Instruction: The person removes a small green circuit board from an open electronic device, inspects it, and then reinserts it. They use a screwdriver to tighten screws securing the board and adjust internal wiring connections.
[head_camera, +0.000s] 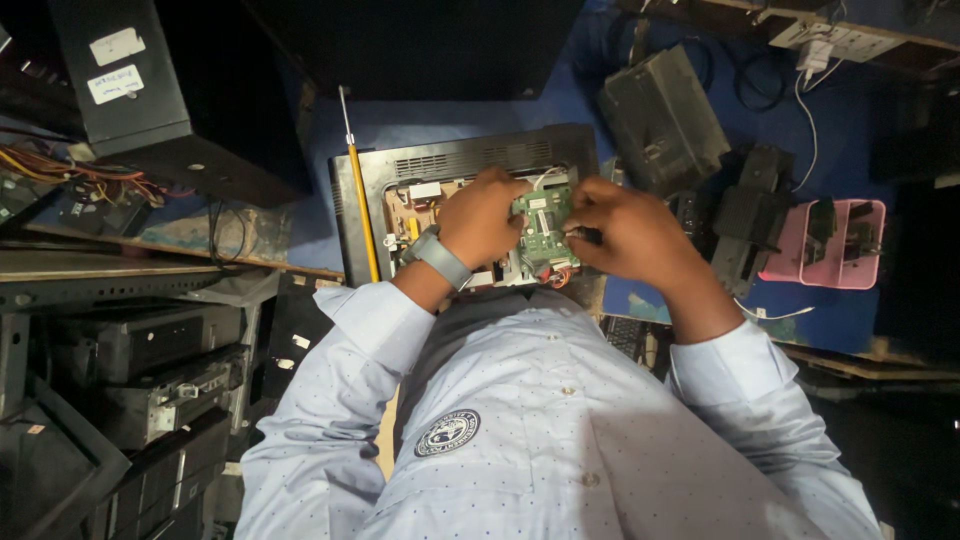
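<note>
Two hands are busy over a small green circuit board (545, 228). The left hand (482, 217) has its fingers curled down on the left edge of the board. The right hand (625, 232) is bent over the right edge, and its fingers look pinched on that side. It is too dark to tell how hard either hand grips.

The green board sits inside an open black case (460, 165), which lies flat on a blue table top (560, 100). The back cover of the case looks like it is already off, because the inside parts and a tan board (410, 212) show through the hole. So the opening part seems done. The green board is still in its place in the case, with thin wires (548, 176) near its top, so work on it looks only half way along.

A yellow-handled tool (358, 190) lies just beside the case on the left, and no hand touches it. A pink tray (872, 245) sits well apart on the right.
</note>
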